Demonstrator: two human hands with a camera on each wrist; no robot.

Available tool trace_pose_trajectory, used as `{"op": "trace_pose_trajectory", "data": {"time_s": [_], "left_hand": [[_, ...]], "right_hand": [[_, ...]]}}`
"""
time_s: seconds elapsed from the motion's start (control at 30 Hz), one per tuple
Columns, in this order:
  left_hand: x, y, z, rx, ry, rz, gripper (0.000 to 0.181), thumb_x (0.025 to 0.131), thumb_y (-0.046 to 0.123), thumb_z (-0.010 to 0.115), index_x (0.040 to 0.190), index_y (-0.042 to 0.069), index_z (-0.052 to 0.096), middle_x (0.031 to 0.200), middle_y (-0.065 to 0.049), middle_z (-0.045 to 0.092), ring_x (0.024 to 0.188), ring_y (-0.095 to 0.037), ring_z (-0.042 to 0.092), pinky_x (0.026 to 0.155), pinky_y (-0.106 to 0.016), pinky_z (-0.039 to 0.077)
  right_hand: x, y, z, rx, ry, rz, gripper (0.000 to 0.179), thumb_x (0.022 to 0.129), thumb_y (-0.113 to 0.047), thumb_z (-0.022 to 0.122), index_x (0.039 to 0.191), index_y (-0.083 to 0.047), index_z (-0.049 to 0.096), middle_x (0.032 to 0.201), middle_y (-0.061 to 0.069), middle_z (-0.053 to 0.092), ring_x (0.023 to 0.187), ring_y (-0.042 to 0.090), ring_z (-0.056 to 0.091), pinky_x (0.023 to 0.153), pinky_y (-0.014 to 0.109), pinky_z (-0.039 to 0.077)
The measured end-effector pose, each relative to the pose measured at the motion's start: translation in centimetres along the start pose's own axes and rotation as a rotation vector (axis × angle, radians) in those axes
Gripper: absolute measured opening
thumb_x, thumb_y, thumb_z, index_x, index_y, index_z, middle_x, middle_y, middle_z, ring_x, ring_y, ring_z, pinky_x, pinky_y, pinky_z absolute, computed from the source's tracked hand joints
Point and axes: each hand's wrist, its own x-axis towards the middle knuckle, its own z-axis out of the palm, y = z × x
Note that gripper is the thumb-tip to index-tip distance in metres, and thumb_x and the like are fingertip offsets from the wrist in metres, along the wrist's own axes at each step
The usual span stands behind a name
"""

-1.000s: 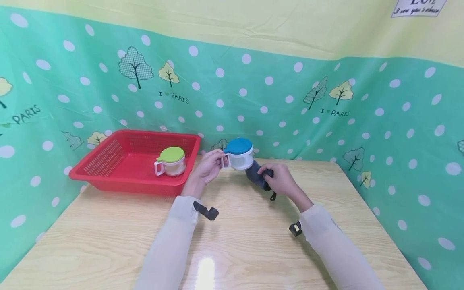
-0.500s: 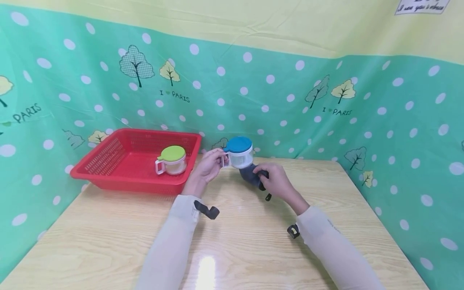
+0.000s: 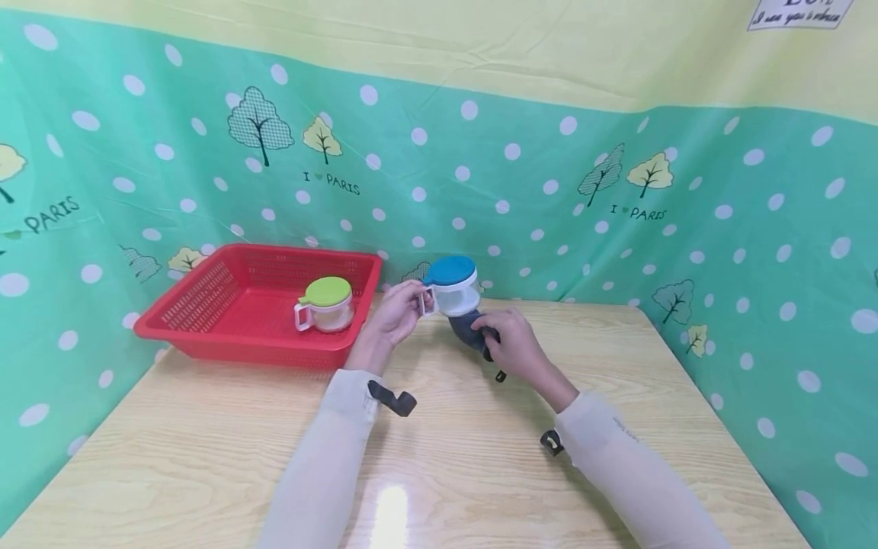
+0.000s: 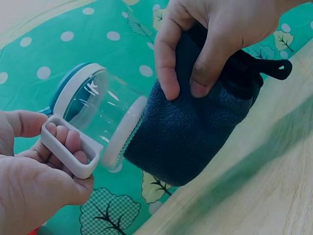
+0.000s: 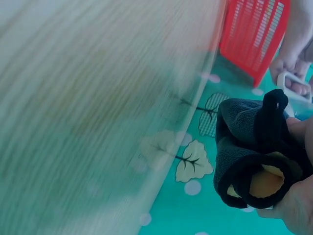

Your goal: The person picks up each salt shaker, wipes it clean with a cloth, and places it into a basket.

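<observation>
My left hand (image 3: 399, 313) holds a clear seasoning jar (image 3: 458, 299) by its white handle (image 4: 71, 149); it has a blue lid (image 3: 450, 270). In the left wrist view the jar is tilted, its white base facing a dark blue fleecy cloth (image 4: 181, 132). My right hand (image 3: 516, 347) pinches this cloth between thumb and fingers, and its far end lies right at the jar's base. The right wrist view shows the cloth folded, with black edging and a black loop (image 5: 275, 99).
A red plastic basket (image 3: 247, 351) stands at the back left of the wooden table (image 3: 453, 457). Inside it sits a similar jar with a green lid (image 3: 326, 291). A green dotted curtain (image 3: 507, 191) hangs behind and along both sides.
My right hand has moved left with the cloth, bringing it farther under the jar. The left hand and its jar have stayed almost in place.
</observation>
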Motion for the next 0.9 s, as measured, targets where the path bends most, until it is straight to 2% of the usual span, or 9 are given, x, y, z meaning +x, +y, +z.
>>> {"op": "trace_pose_trajectory", "data": {"time_s": [0.1,0.37,0.5,0.63,0.7,0.8,0.9], "left_hand": [[0.0,0.1,0.0,-0.018,0.006,0.007,0.033,0.101,-0.008,0.04,0.077,0.004,0.058,0.087,-0.008,0.052,0.077,-0.017,0.052,0.075,-0.022,0.047],[0.1,0.1,0.0,-0.039,-0.009,0.012,0.034,0.1,-0.01,0.04,0.076,0.005,0.06,0.083,-0.008,0.054,0.078,-0.017,0.052,0.075,-0.023,0.047],[0.1,0.0,0.0,-0.039,-0.003,0.002,0.033,0.1,-0.009,0.041,0.076,0.004,0.06,0.084,-0.008,0.054,0.078,-0.017,0.052,0.075,-0.023,0.047],[-0.1,0.1,0.0,-0.034,0.009,-0.01,0.034,0.101,-0.01,0.041,0.076,0.004,0.06,0.084,-0.008,0.053,0.077,-0.018,0.052,0.075,-0.023,0.047],[-0.2,0.2,0.1,-0.027,0.008,-0.004,0.035,0.101,-0.009,0.04,0.076,0.004,0.06,0.084,-0.008,0.053,0.077,-0.018,0.052,0.076,-0.023,0.047],[-0.3,0.3,0.2,-0.013,-0.001,0.013,0.034,0.101,-0.009,0.04,0.076,0.005,0.059,0.083,-0.007,0.053,0.077,-0.018,0.052,0.076,-0.023,0.047],[-0.4,0.4,0.3,-0.01,-0.014,0.021,0.033,0.1,-0.008,0.04,0.076,0.005,0.059,0.082,-0.007,0.054,0.076,-0.017,0.053,0.077,-0.024,0.047]], "right_hand": [[0.1,-0.1,0.0,-0.005,-0.004,-0.009,0.023,0.087,0.012,0.069,0.101,-0.004,0.077,0.116,0.016,0.074,0.108,0.035,0.067,0.092,0.048,0.054],[0.6,1.0,-0.5,-0.039,0.052,0.037,0.024,0.086,0.014,0.067,0.101,-0.002,0.076,0.121,0.018,0.072,0.114,0.036,0.065,0.096,0.049,0.053],[0.7,1.0,0.0,-0.058,0.062,-0.034,0.023,0.084,0.016,0.067,0.096,-0.001,0.076,0.114,0.018,0.074,0.11,0.036,0.068,0.094,0.049,0.053],[0.3,0.1,0.5,-0.077,0.03,-0.131,0.022,0.084,0.014,0.068,0.095,-0.004,0.076,0.106,0.015,0.076,0.102,0.034,0.07,0.088,0.048,0.054],[0.1,-0.4,0.6,-0.075,0.013,-0.15,0.021,0.085,0.012,0.069,0.096,-0.005,0.076,0.107,0.015,0.076,0.1,0.034,0.069,0.085,0.046,0.056],[0.0,-0.6,0.4,-0.07,0.026,-0.129,0.021,0.086,0.011,0.069,0.098,-0.005,0.076,0.109,0.015,0.075,0.101,0.034,0.068,0.085,0.046,0.057],[0.1,0.0,0.1,-0.065,0.069,-0.061,0.022,0.086,0.012,0.069,0.1,-0.004,0.076,0.114,0.016,0.074,0.105,0.035,0.067,0.09,0.048,0.056]]}}
